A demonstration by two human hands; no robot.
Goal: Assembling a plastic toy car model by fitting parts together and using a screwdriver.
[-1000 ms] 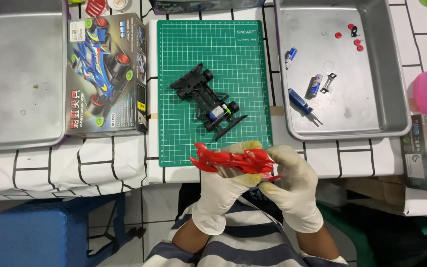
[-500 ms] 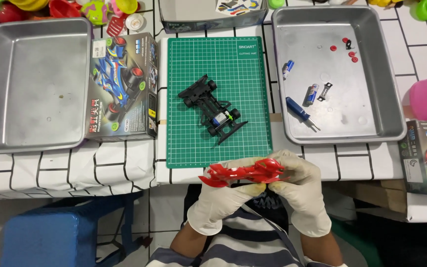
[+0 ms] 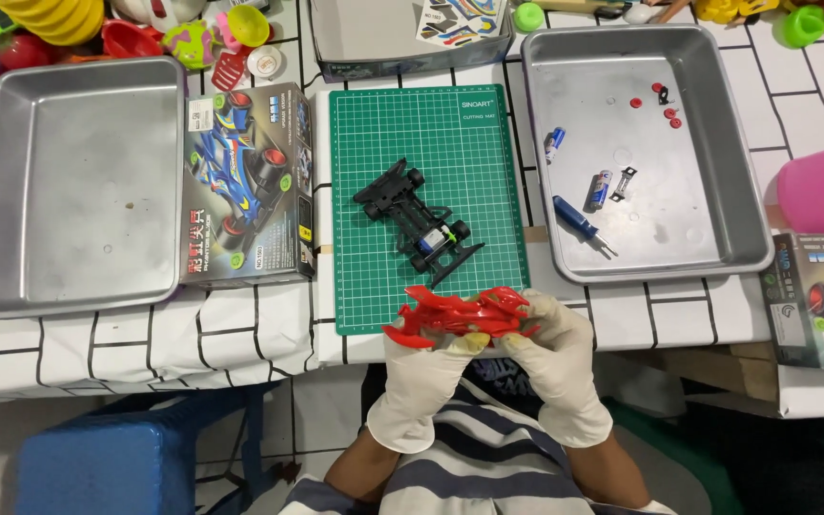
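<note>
- A worktop (image 3: 240, 343) covered in white cloth with a black grid carries everything.
- An empty grey metal tray (image 3: 78, 181) sits at the left; a second grey metal tray (image 3: 698, 238) at the right holds a blue screwdriver (image 3: 579, 221), a small battery (image 3: 600, 189) and tiny red parts (image 3: 636, 102).
- A green cutting mat (image 3: 374, 277) lies between the trays, with a black toy car chassis (image 3: 422, 224) on it.
- A printed cardboard toy car box (image 3: 245, 186) lies just left of the mat.
- Left hand (image 3: 422, 386) and right hand (image 3: 555, 367), both in white gloves, hold a red plastic toy car body shell (image 3: 460, 315) at the mat's near edge, fingers curled around it.
</note>
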